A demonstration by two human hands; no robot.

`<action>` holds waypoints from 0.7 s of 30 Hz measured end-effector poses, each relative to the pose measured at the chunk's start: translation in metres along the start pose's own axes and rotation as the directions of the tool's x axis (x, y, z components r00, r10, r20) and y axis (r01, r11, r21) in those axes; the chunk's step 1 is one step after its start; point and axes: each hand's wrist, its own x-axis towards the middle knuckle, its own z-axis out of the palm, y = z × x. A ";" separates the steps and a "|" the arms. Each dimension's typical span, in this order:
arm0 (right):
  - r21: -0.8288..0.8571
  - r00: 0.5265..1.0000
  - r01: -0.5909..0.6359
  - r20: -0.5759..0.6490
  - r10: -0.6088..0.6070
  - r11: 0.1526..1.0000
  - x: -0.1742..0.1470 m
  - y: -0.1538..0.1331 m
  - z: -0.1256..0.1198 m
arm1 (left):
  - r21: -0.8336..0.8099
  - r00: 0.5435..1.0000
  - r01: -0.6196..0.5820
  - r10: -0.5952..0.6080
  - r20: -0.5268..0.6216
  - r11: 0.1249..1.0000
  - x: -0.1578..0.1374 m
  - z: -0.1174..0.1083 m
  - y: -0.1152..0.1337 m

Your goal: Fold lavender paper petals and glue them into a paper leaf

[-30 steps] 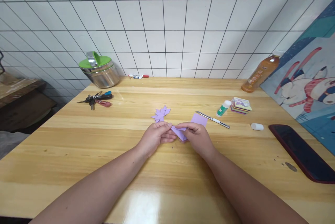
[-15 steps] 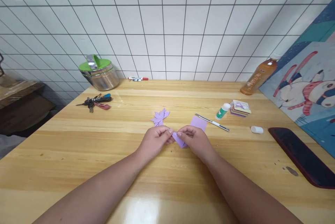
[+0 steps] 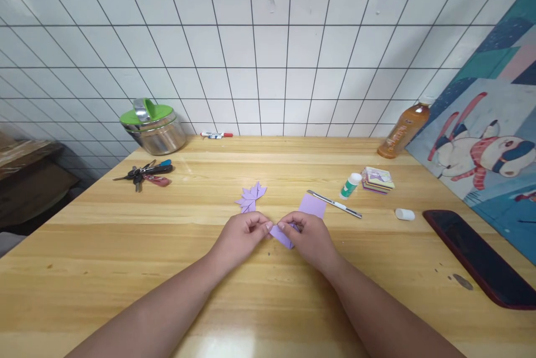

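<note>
Between my hands is a small folded piece of purple paper (image 3: pixel 281 236), low over the wooden table. My left hand (image 3: pixel 246 233) pinches its left corner between thumb and fingers. On the other side, my right hand (image 3: pixel 307 233) grips the upper edge the same way, hiding part of the folds. Just beyond my left hand lies a purple folded-paper shape (image 3: pixel 251 197) with several pointed tips; its lower end runs behind the hand. A flat purple sheet (image 3: pixel 313 205) rests past my right hand, with a slim silver cutter knife (image 3: pixel 337 205) lying across its corner.
To the right are a glue stick (image 3: pixel 350 186), its white cap (image 3: pixel 405 214), a paper stack (image 3: pixel 377 180), a phone (image 3: pixel 481 257) and a tea bottle (image 3: pixel 404 130). At left are keys (image 3: pixel 146 172) and a green-lidded metal pot (image 3: pixel 154 129). A marker (image 3: pixel 216 135) lies by the tiled wall.
The whole view has shifted, so everything on the table sits slightly lower and further left. Both hands keep their pinch on the purple paper, with little other change.
</note>
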 end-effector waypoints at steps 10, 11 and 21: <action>-0.014 1.000 -0.023 0.014 0.023 1.000 0.002 0.006 0.000 | 0.041 0.999 -0.036 0.036 0.011 0.998 -0.001 0.001 0.001; -0.014 1.000 -0.025 0.015 0.025 1.000 0.002 0.006 0.000 | 0.041 0.999 -0.038 0.037 0.013 0.998 -0.001 0.001 0.001; 0.055 0.997 -0.059 0.053 0.056 0.997 0.004 0.003 -0.004 | -0.010 1.000 -0.013 0.013 0.026 1.000 0.001 0.002 -0.001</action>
